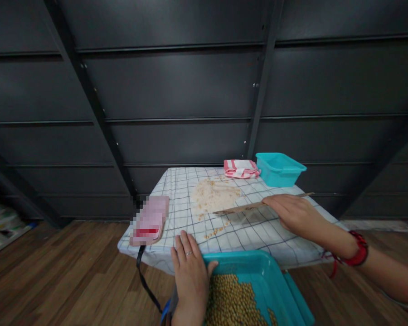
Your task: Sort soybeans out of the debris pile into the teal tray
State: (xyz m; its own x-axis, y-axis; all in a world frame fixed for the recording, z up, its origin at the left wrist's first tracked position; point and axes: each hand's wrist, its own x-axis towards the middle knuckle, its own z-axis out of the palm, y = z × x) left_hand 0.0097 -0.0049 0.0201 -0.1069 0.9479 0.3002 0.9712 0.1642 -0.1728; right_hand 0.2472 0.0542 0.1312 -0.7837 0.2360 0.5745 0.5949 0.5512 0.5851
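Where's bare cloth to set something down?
Free on the cloth: between the pink item and the pale powder; between the striped towel, small teal basket and wooden strip; and right of the loose beans, between the strip and the large tray. Crowded: middle, with powder, beans and the strip in the right hand; near edge, where the left hand meets the tray.

From where I stand, I can't read a single word, number or brand. The pink case [153, 214] at the left of the table [180, 199] is blurred into blocks; the red band [147, 231] across it may be a label, though I can't be sure. Neither the turquoise tray [268, 283] nor the smaller tub [281, 177] shows legible lettering.
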